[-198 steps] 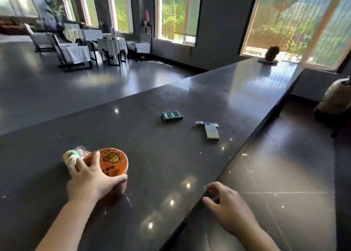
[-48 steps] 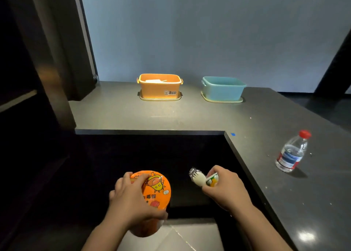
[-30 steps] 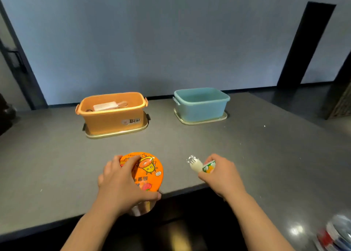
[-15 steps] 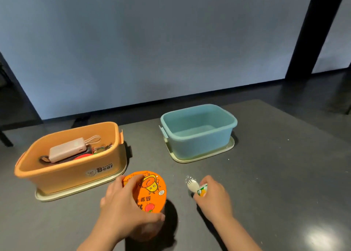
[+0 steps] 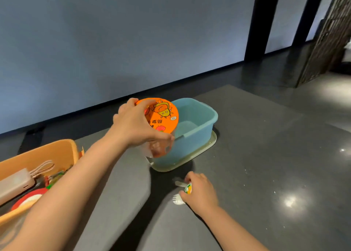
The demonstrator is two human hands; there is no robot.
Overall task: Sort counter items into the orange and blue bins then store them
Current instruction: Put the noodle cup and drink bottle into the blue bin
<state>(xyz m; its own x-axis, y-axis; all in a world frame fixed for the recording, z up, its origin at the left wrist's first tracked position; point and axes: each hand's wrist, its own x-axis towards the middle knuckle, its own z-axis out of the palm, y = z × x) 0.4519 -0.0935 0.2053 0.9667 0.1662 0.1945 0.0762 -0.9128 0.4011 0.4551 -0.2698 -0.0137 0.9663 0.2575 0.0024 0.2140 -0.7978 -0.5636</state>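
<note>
the left hand (image 5: 133,125) grips a cup (image 5: 161,123) from above, fingers curled round its rim, holding it in the air over the near left corner of the blue bin (image 5: 195,133). the cup's orange lid shows a cartoon figure and some characters too blurred to read. the blue bin stands on a pale lid (image 5: 199,154) on the dark counter (image 5: 266,155). the right hand (image 5: 201,192) is low over the counter, just in front of the blue bin, its fingers curled round a small packet (image 5: 188,189) with a white plastic fork (image 5: 177,200). at the left, the orange bin (image 5: 47,154) holds a pale power bank (image 5: 15,184) with a looped cord and some red things.
</note>
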